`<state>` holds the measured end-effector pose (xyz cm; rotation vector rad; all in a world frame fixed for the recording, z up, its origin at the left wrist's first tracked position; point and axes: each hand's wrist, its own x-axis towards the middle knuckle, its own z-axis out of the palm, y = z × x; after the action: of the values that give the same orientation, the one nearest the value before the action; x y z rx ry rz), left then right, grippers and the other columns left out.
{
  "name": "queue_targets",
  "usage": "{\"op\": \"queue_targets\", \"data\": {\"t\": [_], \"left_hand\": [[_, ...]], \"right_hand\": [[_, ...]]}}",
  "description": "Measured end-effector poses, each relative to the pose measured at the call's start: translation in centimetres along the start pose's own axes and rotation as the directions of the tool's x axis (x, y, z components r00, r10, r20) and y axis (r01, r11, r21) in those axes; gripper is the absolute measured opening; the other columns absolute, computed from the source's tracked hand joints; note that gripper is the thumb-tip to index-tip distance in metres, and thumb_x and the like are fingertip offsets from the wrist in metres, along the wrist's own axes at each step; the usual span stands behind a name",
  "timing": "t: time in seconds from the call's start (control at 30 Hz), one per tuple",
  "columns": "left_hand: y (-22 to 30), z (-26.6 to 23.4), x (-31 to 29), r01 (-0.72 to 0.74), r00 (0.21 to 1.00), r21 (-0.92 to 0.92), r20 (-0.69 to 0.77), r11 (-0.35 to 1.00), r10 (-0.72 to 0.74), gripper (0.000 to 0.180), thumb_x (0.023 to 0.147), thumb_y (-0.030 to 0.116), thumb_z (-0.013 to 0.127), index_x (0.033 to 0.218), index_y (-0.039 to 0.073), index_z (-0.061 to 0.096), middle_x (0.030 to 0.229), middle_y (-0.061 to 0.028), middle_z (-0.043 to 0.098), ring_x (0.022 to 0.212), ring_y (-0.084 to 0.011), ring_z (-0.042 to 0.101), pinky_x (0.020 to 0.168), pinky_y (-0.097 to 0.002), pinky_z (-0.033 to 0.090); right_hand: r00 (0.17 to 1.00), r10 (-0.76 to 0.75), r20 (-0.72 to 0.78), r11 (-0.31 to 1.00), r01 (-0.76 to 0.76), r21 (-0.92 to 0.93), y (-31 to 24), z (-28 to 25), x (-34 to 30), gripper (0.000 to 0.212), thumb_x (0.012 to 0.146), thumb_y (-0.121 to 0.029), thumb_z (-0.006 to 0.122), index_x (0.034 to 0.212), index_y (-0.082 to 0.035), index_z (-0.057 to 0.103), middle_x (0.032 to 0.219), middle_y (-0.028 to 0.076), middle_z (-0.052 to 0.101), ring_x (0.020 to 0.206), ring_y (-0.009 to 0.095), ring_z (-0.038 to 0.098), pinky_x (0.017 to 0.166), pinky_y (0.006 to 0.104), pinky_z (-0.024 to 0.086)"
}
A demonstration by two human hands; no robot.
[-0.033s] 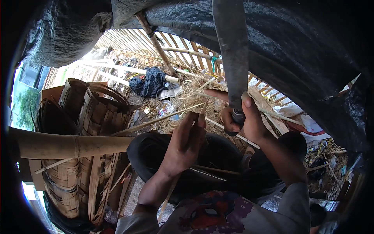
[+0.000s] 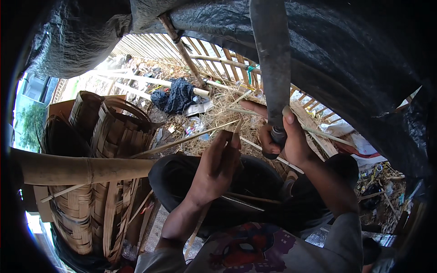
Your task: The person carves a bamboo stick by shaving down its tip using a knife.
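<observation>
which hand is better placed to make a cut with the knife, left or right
Probably the right: the right hand grips the knife by its handle, while the left hand seems busy pinching a thin strip.

Right hand (image 2: pixel 298 145) grips a broad knife (image 2: pixel 272 59) rising beyond its fingers (image 2: pixel 268 140); left hand (image 2: pixel 214 170) pinches a thin strip (image 2: pixel 238 125), woven baskets (image 2: pixel 77 223) left of those fingers.

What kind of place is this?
It looks like a makeshift outdoor work shelter: black sheeting hangs around it, a slatted fence stands beyond, and woven baskets stand at the left.
</observation>
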<state>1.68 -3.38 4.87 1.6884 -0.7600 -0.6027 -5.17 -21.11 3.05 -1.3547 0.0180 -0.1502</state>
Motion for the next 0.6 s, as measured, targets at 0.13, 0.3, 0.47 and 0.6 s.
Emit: {"op": "queue_targets", "data": {"t": [0.13, 0.3, 0.47, 0.6], "left_hand": [[-0.2, 0.0, 0.0, -0.012, 1.000, 0.028, -0.008, 1.000, 0.012, 0.011, 0.098, 0.012, 0.044, 0.098, 0.002, 0.048, 0.063, -0.0011, 0.044, 0.055, -0.0072, 0.040, 0.051, -0.0250, 0.034], [0.0, -0.1, -0.1, -0.010, 1.000, 0.064, -0.015, 0.998, 0.011, 0.010, 0.098, 0.011, 0.044, 0.099, 0.002, 0.048, 0.064, -0.0013, 0.044, 0.056, -0.0075, 0.041, 0.051, -0.0250, 0.035], [-0.1, 0.1, -0.2, -0.061, 0.998, -0.016, -0.036, 0.998, 0.060, 0.010, 0.098, 0.010, 0.044, 0.099, 0.001, 0.048, 0.064, -0.0019, 0.045, 0.056, -0.0072, 0.042, 0.052, -0.0247, 0.035], [-0.6, 0.4, -0.3, -0.004, 0.997, 0.095, -0.076, 0.996, 0.012, 0.012, 0.098, 0.012, 0.045, 0.100, 0.001, 0.048, 0.065, -0.0003, 0.044, 0.056, -0.0070, 0.041, 0.053, -0.0235, 0.036]], "right_hand": [[0.998, 0.024, 0.063, 0.999, -0.027, 0.034, 0.4, -0.1, 0.2, 0.102, 0.083, -0.078, 0.025, 0.136, 0.007, 0.035, 0.045, -0.004, 0.038, 0.038, 0.003, 0.031, 0.039, 0.0193, 0.025], [1.000, -0.006, 0.030, 0.997, 0.004, 0.077, 0.0, 0.1, 0.3, 0.098, 0.086, -0.075, 0.023, 0.136, 0.008, 0.034, 0.043, -0.004, 0.036, 0.036, 0.004, 0.030, 0.038, 0.0193, 0.026], [0.995, 0.012, 0.095, 0.994, -0.023, 0.106, 1.0, -0.5, 0.4, 0.096, 0.087, -0.073, 0.020, 0.134, 0.009, 0.036, 0.042, -0.004, 0.035, 0.035, 0.004, 0.030, 0.038, 0.0193, 0.026], [0.998, -0.006, 0.057, 0.984, -0.004, 0.178, 0.6, -0.3, 0.2, 0.082, 0.093, -0.066, 0.018, 0.132, 0.001, 0.046, 0.044, -0.004, 0.035, 0.038, 0.005, 0.033, 0.042, 0.0208, 0.029]]}}
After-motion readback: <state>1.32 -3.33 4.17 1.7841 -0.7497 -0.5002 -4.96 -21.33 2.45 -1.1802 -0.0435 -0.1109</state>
